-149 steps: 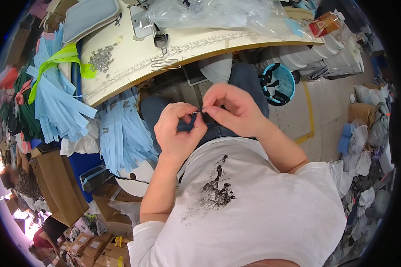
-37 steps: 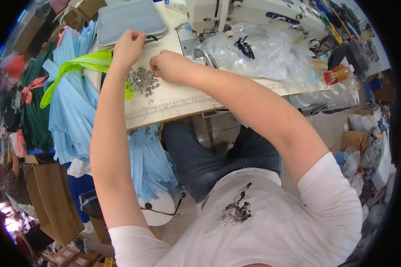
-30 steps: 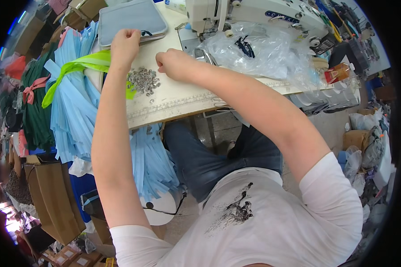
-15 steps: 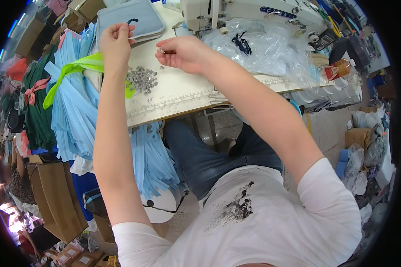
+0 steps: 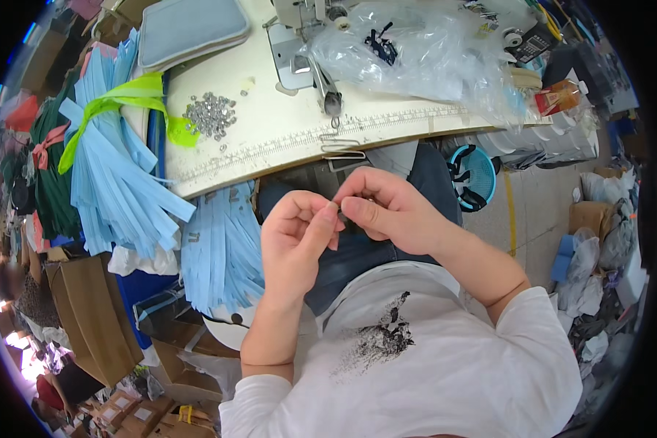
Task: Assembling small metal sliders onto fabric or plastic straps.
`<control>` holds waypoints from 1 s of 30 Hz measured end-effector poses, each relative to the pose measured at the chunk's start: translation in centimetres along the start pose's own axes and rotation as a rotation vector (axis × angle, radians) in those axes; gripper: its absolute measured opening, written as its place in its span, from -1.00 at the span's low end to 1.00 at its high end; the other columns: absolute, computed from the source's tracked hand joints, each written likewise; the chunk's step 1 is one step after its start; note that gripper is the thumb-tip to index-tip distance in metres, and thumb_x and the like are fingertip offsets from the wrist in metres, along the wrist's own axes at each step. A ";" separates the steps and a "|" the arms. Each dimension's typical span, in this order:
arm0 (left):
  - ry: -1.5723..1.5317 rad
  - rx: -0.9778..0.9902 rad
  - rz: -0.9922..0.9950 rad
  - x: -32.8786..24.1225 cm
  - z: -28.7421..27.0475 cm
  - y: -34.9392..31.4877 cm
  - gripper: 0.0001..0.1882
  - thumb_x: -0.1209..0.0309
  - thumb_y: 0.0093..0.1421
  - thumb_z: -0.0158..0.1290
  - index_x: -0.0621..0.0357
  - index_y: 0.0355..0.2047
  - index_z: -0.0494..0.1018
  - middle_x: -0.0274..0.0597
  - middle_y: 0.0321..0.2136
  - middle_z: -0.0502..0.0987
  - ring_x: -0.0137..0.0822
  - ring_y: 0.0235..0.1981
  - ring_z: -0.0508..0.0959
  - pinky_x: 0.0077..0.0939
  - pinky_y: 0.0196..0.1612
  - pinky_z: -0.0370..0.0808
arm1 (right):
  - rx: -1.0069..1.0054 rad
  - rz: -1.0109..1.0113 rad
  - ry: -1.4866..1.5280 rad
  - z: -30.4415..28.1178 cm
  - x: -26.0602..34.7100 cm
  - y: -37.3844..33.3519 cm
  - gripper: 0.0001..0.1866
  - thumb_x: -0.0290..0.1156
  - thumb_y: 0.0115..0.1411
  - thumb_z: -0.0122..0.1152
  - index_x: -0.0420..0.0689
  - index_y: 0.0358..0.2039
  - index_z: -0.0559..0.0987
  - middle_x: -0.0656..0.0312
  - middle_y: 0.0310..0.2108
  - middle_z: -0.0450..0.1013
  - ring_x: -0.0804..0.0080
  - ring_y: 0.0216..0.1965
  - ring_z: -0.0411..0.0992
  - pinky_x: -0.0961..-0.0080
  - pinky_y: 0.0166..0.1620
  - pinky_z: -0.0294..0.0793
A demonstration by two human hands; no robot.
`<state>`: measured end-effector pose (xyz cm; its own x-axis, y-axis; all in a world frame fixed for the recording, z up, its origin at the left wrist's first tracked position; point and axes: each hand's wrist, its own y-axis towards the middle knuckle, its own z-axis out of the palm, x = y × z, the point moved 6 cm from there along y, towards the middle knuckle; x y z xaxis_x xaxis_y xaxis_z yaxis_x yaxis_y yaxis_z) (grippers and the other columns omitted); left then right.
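In front of my lap, just off the table's near edge, my left hand (image 5: 296,241) and my right hand (image 5: 390,208) meet fingertip to fingertip. Both are closed in a pinch. Something small and dark shows between the fingers, too hidden to name. Beyond them on the white table (image 5: 270,135) lies a pile of small silvery metal pieces (image 5: 210,117), with a few strays around it. A grey zipped case (image 5: 193,33) rests at the far left of the table.
Light blue strips (image 5: 113,160), tied with lime green fabric (image 5: 117,106), lie by the table's left side; more blue strips (image 5: 223,248) hang below. A sewing machine (image 5: 299,11) and clear plastic bags (image 5: 423,55) stand at the back. A blue basket (image 5: 474,175) sits at right.
Both hands have come back from over the table to my lap and joined at the fingertips. The small black piece seen by my left fingers at the grey case is gone from there.
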<state>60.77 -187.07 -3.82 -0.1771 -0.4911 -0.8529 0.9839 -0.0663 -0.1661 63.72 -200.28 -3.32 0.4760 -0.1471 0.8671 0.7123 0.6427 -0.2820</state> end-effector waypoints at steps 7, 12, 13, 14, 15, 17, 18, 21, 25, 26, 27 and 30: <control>-0.193 0.010 0.138 4.1 2.1 -1.3 -0.70 0.67 0.15 0.11 0.32 -0.08 0.46 -0.20 -0.26 0.48 -0.48 -0.27 0.48 -0.69 -0.21 0.42 | -0.097 -0.061 0.413 -0.7 -2.9 -2.2 -0.83 -0.26 0.37 0.01 -0.08 -0.28 0.39 0.48 -0.54 0.22 0.79 -0.60 0.06 0.76 -0.60 -0.01; 0.109 -0.108 0.382 3.4 3.0 -1.8 -0.90 0.57 0.23 0.07 0.29 -0.25 0.52 -0.15 -0.12 0.41 -0.43 -0.15 0.42 -0.63 -0.09 0.36 | 0.003 -0.041 0.449 -0.3 -4.3 -3.7 -0.82 -0.24 0.36 0.02 -0.06 -0.30 0.40 0.49 -0.56 0.20 0.79 -0.60 0.05 0.76 -0.60 -0.01; 0.112 -0.096 0.364 3.5 3.3 -2.0 -0.89 0.49 0.28 0.02 0.25 -0.22 0.47 -0.11 -0.08 0.48 -0.39 -0.09 0.44 -0.51 0.01 0.34 | -0.026 -0.016 0.471 -0.4 -4.7 -3.9 -0.85 -0.26 0.35 0.06 -0.06 -0.29 0.44 0.50 -0.56 0.20 0.79 -0.60 0.06 0.77 -0.59 -0.01; 0.114 -0.093 0.361 3.7 3.5 -2.4 -0.89 0.49 0.28 0.02 0.25 -0.22 0.47 -0.11 -0.08 0.48 -0.39 -0.09 0.44 -0.51 0.01 0.34 | -0.028 -0.018 0.475 -0.3 -4.7 -4.2 -0.85 -0.26 0.35 0.06 -0.06 -0.29 0.44 0.50 -0.56 0.20 0.79 -0.60 0.06 0.77 -0.59 -0.01; 0.032 -0.089 0.320 4.2 3.7 -2.6 -0.88 0.47 0.30 0.00 0.25 -0.21 0.45 -0.09 -0.09 0.50 -0.37 -0.10 0.46 -0.50 0.02 0.35 | -0.064 -0.019 0.463 -0.5 -4.8 -4.4 -0.85 -0.27 0.34 0.07 -0.06 -0.29 0.46 0.50 -0.56 0.20 0.79 -0.60 0.07 0.77 -0.59 -0.01; -0.060 -0.123 0.240 5.2 3.5 -2.9 -0.84 0.41 0.34 -0.06 0.23 -0.17 0.43 -0.09 -0.16 0.56 -0.35 -0.15 0.51 -0.47 0.00 0.38 | -0.107 -0.027 0.456 -0.9 -5.0 -4.9 -0.85 -0.28 0.33 0.08 -0.06 -0.30 0.48 0.51 -0.57 0.20 0.79 -0.60 0.08 0.77 -0.59 -0.01; -0.057 -0.117 0.236 5.1 3.6 -3.0 -0.84 0.41 0.34 -0.06 0.23 -0.17 0.43 -0.09 -0.16 0.56 -0.35 -0.15 0.51 -0.47 0.00 0.38 | -0.086 -0.032 0.459 -1.2 -5.3 -5.2 -0.86 -0.29 0.33 0.09 -0.07 -0.30 0.50 0.51 -0.56 0.22 0.80 -0.59 0.09 0.77 -0.59 -0.01; -0.111 -0.086 0.165 5.5 4.0 -3.1 -0.80 0.37 0.35 -0.07 0.20 -0.13 0.44 -0.09 -0.14 0.55 -0.36 -0.14 0.51 -0.47 -0.02 0.40 | -0.073 -0.084 0.435 -1.8 -5.7 -5.7 -0.87 -0.32 0.32 0.11 -0.09 -0.29 0.53 0.50 -0.54 0.26 0.81 -0.59 0.10 0.77 -0.59 -0.01; -0.296 -0.170 0.064 6.6 4.2 -3.2 -0.79 0.38 0.34 -0.03 0.23 -0.12 0.45 -0.07 -0.16 0.57 -0.45 -0.19 0.50 -0.58 -0.09 0.40 | -0.094 -0.131 0.384 -2.1 -5.5 -6.1 -0.88 -0.36 0.31 0.11 -0.11 -0.24 0.54 0.49 -0.51 0.30 0.81 -0.58 0.11 0.77 -0.59 0.01; -0.336 -0.195 0.054 6.9 4.2 -3.4 -0.79 0.38 0.34 -0.03 0.22 -0.12 0.45 -0.07 -0.16 0.57 -0.44 -0.18 0.50 -0.58 -0.09 0.40 | -0.097 -0.129 0.388 -2.0 -5.4 -6.2 -0.88 -0.36 0.31 0.11 -0.11 -0.24 0.54 0.49 -0.51 0.30 0.81 -0.58 0.11 0.77 -0.59 0.01; -0.335 -0.196 0.049 7.0 4.2 -3.6 -0.79 0.38 0.34 -0.03 0.22 -0.12 0.45 -0.07 -0.16 0.57 -0.44 -0.18 0.50 -0.58 -0.09 0.40 | -0.099 -0.123 0.386 -1.9 -5.2 -6.3 -0.87 -0.36 0.31 0.11 -0.13 -0.22 0.54 0.49 -0.51 0.29 0.81 -0.59 0.10 0.77 -0.59 0.02; -0.294 -0.193 0.079 7.1 4.0 -3.6 -0.80 0.39 0.33 -0.02 0.21 -0.11 0.45 -0.08 -0.16 0.57 -0.42 -0.16 0.51 -0.56 -0.07 0.41 | -0.125 -0.115 0.395 -1.9 -5.3 -6.2 -0.84 -0.35 0.32 0.10 -0.15 -0.20 0.53 0.49 -0.50 0.28 0.81 -0.58 0.10 0.77 -0.58 0.03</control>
<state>56.06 -193.80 -7.25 -0.0578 -0.7188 -0.6928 0.9664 0.1338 -0.2195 57.68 -204.90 -6.95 0.5335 -0.5045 0.6788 0.8177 0.5127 -0.2617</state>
